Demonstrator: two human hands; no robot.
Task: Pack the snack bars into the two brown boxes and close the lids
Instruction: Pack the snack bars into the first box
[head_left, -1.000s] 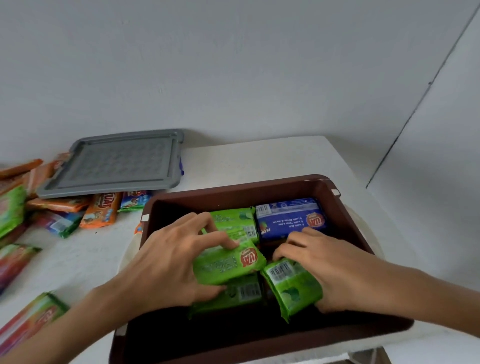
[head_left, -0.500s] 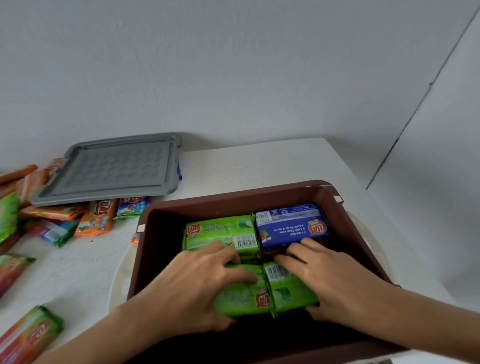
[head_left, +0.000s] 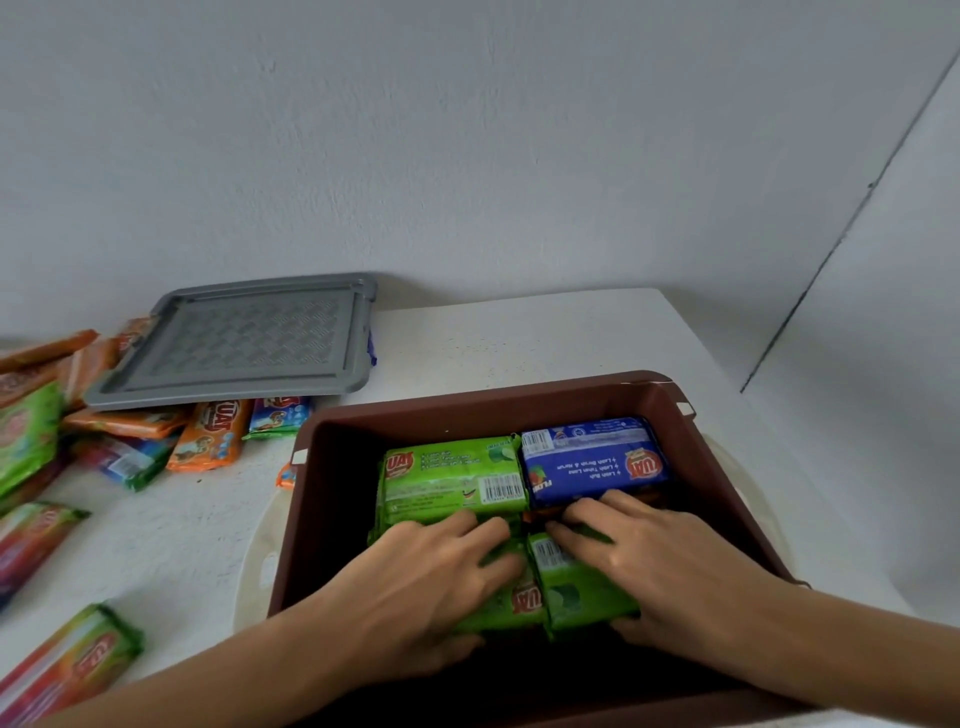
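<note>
An open brown box (head_left: 467, 402) stands on the white table in front of me. Inside it, at the back, a green snack bar pack (head_left: 452, 478) lies beside a blue pack (head_left: 592, 462). My left hand (head_left: 415, 587) holds a green pack (head_left: 511, 603) at the front of the box, fingers over its top and thumb at its near edge. Next to it, my right hand (head_left: 670, 566) holds a second green pack (head_left: 576, 592) in the same way. The two front packs touch side by side. Both hands hide much of them.
A grey lid (head_left: 249, 338) lies at the back left, resting on loose snack bars. Several orange, green and red bars (head_left: 208, 436) are scattered along the left side. A pale round mat (head_left: 254, 566) sticks out under the box. The table's right edge is close to the box.
Both hands have lowered the two tilted green packs until they lie flat, side by side, at the front of the box. My fingers have moved closer to the back row.
</note>
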